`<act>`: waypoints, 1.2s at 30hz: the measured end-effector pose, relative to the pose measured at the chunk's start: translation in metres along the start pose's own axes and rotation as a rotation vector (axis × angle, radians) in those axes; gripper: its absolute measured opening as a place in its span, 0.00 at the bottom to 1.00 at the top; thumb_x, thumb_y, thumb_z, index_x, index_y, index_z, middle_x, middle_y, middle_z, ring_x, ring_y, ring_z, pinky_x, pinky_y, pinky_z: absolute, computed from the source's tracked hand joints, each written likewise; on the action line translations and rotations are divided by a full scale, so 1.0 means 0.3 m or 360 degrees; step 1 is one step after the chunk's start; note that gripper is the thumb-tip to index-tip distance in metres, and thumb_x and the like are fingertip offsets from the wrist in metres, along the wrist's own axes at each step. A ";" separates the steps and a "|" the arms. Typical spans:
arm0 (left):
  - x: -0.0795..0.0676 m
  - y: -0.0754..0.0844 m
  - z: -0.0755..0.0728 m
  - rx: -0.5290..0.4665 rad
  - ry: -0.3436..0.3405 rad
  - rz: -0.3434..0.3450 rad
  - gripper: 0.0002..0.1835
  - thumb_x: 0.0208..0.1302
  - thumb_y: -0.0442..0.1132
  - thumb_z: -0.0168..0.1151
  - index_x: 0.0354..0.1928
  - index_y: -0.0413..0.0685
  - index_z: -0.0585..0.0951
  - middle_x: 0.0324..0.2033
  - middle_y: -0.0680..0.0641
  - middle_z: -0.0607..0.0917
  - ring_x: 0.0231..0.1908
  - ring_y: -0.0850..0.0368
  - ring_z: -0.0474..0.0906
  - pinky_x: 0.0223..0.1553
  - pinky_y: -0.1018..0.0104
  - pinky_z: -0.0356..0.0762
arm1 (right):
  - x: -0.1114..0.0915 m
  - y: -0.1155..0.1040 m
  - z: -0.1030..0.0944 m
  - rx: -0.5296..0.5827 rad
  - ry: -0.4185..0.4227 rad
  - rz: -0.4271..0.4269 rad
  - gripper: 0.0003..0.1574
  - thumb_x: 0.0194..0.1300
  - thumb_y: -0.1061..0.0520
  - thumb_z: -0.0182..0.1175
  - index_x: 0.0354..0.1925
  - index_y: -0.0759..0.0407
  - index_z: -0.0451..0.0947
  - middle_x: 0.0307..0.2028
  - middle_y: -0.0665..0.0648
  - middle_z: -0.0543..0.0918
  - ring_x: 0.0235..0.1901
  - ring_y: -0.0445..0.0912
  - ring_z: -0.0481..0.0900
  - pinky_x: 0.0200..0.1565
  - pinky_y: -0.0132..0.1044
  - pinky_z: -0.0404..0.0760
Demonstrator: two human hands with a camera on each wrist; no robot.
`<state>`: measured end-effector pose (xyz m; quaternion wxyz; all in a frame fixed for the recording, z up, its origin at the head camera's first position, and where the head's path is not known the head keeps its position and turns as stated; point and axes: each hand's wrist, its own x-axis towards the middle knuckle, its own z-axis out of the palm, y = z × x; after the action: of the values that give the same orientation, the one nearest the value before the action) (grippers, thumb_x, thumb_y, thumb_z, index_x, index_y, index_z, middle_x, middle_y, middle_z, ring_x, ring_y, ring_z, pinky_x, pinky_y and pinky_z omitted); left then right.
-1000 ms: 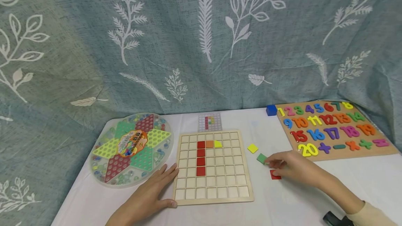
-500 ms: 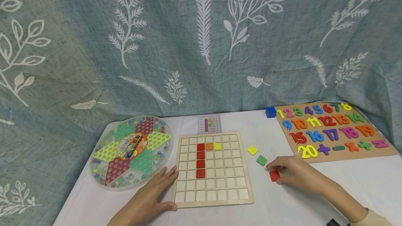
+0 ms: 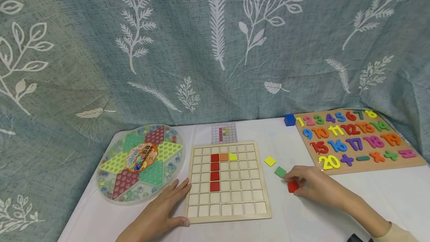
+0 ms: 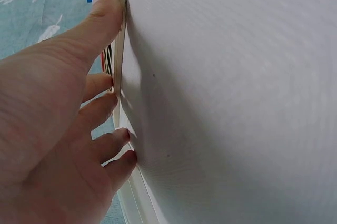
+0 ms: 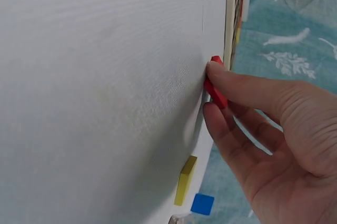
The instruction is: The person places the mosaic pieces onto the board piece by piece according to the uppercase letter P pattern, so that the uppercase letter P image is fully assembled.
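Note:
My right hand (image 3: pixel 317 183) pinches a red square tile (image 3: pixel 293 186) between thumb and fingers, low over the white table. In the right wrist view the tile (image 5: pixel 216 84) stands tilted between thumb and fingertips. Just beyond the fingers lie a green square tile (image 3: pixel 280 171) and a yellow square tile (image 3: pixel 270 161). My left hand (image 3: pixel 160 208) rests on the table, its fingers and thumb touching the left edge of the wooden grid board (image 3: pixel 231 197). On the board, several red tiles (image 3: pixel 214 176) form a column, with an orange tile (image 3: pixel 224 157) and a yellow quarter-round piece (image 3: pixel 233 156) beside its top.
A small pattern card (image 3: pixel 224 133) lies behind the board. To the left is a round marble-game board (image 3: pixel 141 160). A blue cube (image 3: pixel 289 120) and a wooden number board (image 3: pixel 352 137) sit at the back right, with a patterned curtain (image 3: pixel 201 47) behind.
My right hand has taken hold of the red tile and shifted it slightly left and up; it is now more tilted. My left hand has stayed at the board's edge.

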<state>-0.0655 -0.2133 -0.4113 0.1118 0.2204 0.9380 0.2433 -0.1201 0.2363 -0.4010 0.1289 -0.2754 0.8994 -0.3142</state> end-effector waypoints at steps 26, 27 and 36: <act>-0.004 0.000 0.001 0.0028 0.0024 0.0012 0.52 0.49 0.68 0.64 0.72 0.47 0.66 0.74 0.49 0.61 0.72 0.36 0.52 0.66 0.37 0.58 | 0.072 -0.069 -0.016 0.0039 -0.0034 -0.0137 0.17 0.59 0.63 0.69 0.49 0.60 0.83 0.35 0.41 0.83 0.35 0.34 0.78 0.39 0.32 0.83; -0.004 0.000 0.001 0.0027 0.0025 0.0012 0.52 0.49 0.68 0.64 0.72 0.47 0.66 0.74 0.49 0.61 0.72 0.36 0.52 0.66 0.37 0.58 | 0.079 -0.074 -0.015 0.0038 -0.0034 -0.0140 0.17 0.59 0.64 0.68 0.49 0.60 0.83 0.34 0.41 0.82 0.35 0.34 0.78 0.39 0.32 0.83; -0.004 0.000 0.001 0.0021 0.0017 0.0002 0.52 0.48 0.68 0.64 0.72 0.47 0.65 0.74 0.49 0.61 0.72 0.36 0.52 0.67 0.37 0.58 | 0.126 -0.105 0.015 0.0085 -0.0077 -0.0187 0.18 0.61 0.67 0.66 0.51 0.61 0.83 0.36 0.44 0.83 0.35 0.34 0.78 0.40 0.31 0.83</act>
<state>-0.0644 -0.2137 -0.4114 0.1052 0.2203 0.9400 0.2382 -0.1360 0.1918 -0.3867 0.1393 -0.3316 0.8695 -0.3384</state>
